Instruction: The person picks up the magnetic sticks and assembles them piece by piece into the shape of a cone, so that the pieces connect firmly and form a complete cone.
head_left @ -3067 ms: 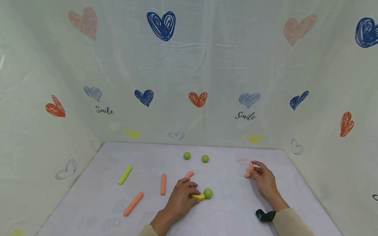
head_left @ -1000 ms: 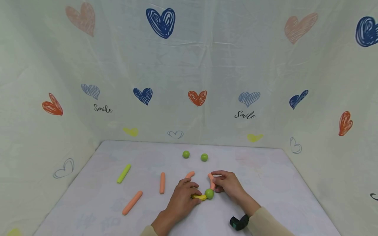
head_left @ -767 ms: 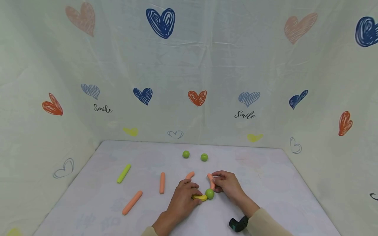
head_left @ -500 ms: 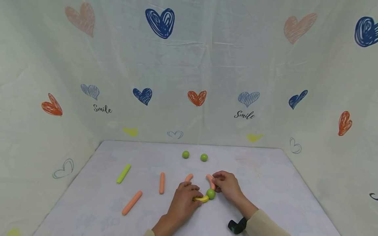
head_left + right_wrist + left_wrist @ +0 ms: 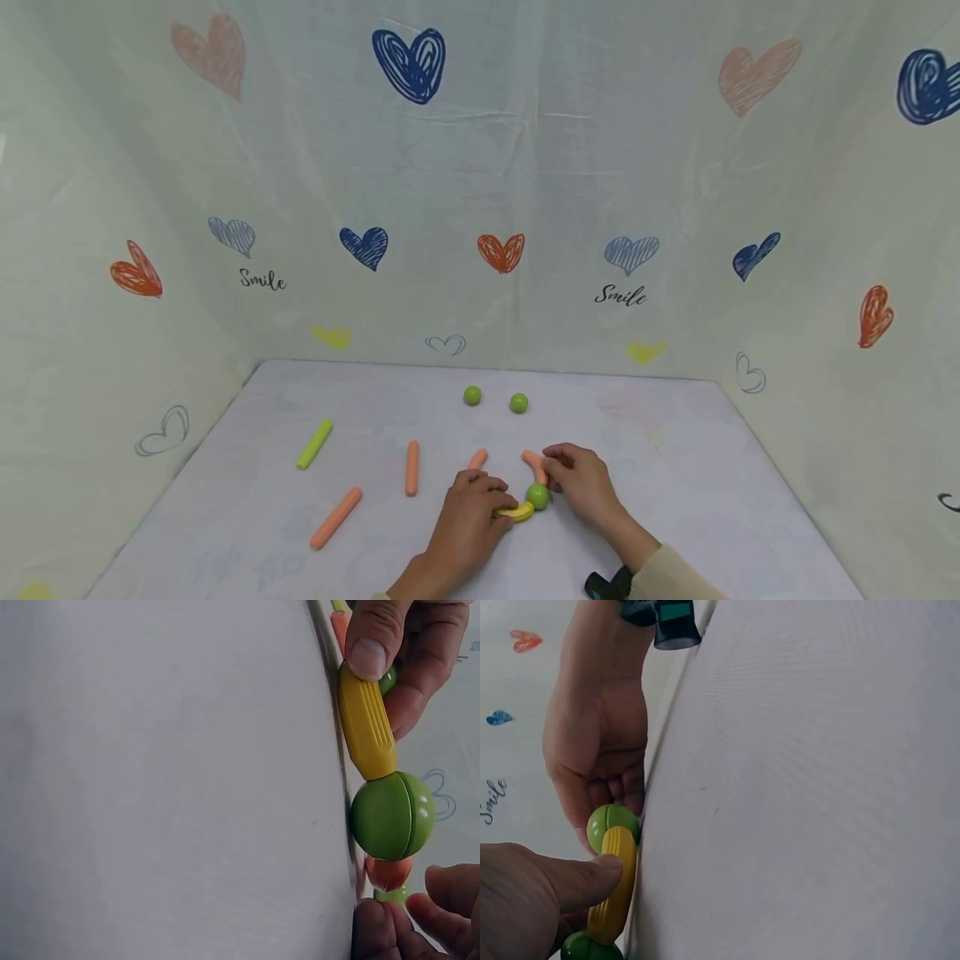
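My left hand (image 5: 468, 517) pinches a yellow curved rod (image 5: 520, 512) between thumb and fingers. A green ball (image 5: 537, 497) sits at the rod's right end. In the left wrist view, a second green ball (image 5: 591, 946) shows at its other end, hidden in the head view. An orange curved rod (image 5: 534, 463) meets the first ball from the far side, its free end bending left. My right hand (image 5: 587, 483) holds this rod with its fingertips; the grip is partly hidden. Another short orange rod (image 5: 478, 458) shows just beyond the left hand, its near end covered.
Two green balls (image 5: 472, 395) lie toward the table's back edge. On the left are a lime-green rod (image 5: 315, 444) and two straight orange rods (image 5: 412, 468). A heart-printed curtain (image 5: 502, 167) surrounds the white table (image 5: 675, 433). A black wrist camera (image 5: 609, 585) sits by the right wrist.
My right hand has brought the orange curved rod leftward from the table's right side to the green ball. The yellow rod and ball have shifted slightly right and nearer, and the orange rod's free end leans left.
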`<action>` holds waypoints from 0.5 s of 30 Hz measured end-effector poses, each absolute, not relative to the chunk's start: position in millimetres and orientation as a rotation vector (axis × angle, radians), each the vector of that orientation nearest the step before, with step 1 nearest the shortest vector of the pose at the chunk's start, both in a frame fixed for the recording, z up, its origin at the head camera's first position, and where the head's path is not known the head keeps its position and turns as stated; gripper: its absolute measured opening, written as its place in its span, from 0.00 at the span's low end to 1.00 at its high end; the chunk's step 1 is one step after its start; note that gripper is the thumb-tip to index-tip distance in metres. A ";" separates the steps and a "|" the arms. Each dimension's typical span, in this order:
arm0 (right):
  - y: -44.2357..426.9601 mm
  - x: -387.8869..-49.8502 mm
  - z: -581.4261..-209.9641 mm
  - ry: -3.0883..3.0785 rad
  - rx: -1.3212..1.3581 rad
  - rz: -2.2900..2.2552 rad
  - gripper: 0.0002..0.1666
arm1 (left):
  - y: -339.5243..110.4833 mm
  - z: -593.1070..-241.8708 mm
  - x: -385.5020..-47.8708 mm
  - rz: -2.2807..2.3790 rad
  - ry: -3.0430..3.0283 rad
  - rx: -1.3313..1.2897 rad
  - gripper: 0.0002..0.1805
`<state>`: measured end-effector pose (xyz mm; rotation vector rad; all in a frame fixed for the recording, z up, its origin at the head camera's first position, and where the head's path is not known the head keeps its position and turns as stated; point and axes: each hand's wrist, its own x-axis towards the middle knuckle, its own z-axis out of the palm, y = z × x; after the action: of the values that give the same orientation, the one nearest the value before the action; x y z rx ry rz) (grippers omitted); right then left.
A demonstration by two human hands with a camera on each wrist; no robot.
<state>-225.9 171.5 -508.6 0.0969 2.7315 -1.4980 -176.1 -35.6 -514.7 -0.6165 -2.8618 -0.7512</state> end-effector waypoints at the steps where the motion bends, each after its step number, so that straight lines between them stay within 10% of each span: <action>1: 173.1 -224.1 -508.8 2.733 0.088 -1.502 0.15 | -35.7 -514.9 -176.1 -0.745 -2.858 -0.619 0.09; 15: 188.3 -199.5 -517.1 2.748 -0.183 -1.428 0.19 | -32.7 -517.5 -175.8 -0.749 -2.814 -0.632 0.08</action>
<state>-199.5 188.3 -517.1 -0.1829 2.7476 -1.4284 -175.8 -32.7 -517.5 -0.6317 -2.8139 -0.7492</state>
